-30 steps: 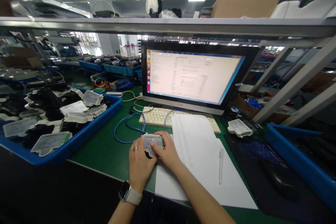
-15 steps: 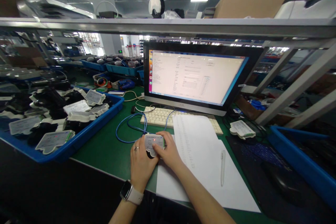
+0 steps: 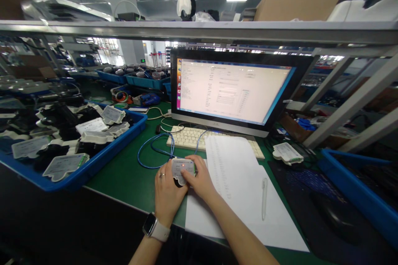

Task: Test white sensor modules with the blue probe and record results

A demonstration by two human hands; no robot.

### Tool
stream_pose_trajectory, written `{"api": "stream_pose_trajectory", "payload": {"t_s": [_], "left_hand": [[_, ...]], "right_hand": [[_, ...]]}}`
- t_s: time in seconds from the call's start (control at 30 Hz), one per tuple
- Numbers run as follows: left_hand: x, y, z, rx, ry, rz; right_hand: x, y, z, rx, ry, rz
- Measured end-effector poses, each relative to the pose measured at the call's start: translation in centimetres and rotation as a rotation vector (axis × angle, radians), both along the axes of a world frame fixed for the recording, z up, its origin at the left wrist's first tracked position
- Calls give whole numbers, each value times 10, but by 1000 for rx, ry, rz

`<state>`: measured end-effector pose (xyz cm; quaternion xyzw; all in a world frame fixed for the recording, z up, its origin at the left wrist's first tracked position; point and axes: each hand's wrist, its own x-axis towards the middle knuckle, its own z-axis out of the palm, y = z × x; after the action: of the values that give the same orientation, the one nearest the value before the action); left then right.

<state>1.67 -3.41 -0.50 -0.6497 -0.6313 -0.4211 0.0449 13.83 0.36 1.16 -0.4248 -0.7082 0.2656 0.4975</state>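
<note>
Green bench (image 3: 124, 182) space is overhung by a long shelf (image 3: 199, 30), beneath which a lit monitor (image 3: 230, 91) is placed behind a pale keyboard (image 3: 188, 137). Near the bench's front edge, a white-faced device (image 3: 178, 166) showing a red light (image 3: 183, 165) is held: its left side is gripped by the left hand (image 3: 169, 190), while its right edge is clasped by the right hand (image 3: 200, 179), whose thumb is laid on the face. Blue cable (image 3: 152, 167) is looped just behind. Paper sheets (image 3: 239, 182) and a pen (image 3: 264, 198) are set to the right; similar devices (image 3: 66, 166) are heaped in a blue bin (image 3: 108, 157) on the left
</note>
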Motion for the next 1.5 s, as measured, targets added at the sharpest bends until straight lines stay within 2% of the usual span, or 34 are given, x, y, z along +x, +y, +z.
{"api": "stream_pose_trajectory", "payload": {"t_s": [0.83,1.03,1.13,1.23,1.37,1.5], "left_hand": [[0,-1,0,2,22,-5],[-29,-11,5,-79,63,0],[-47,-5,15,-238,-57,-37],[-56,10,26,-355,-204,-120],[-61,31,35,-375,-327,-166],[-68,35,43,-400,-543,-243]], "right_hand": [[2,-1,3,10,-25,1],[8,2,-2,40,8,44],[13,4,1,55,-10,18],[17,1,7,105,-112,44],[20,-5,13,134,-260,65],[20,-4,9,82,-219,73]]}}
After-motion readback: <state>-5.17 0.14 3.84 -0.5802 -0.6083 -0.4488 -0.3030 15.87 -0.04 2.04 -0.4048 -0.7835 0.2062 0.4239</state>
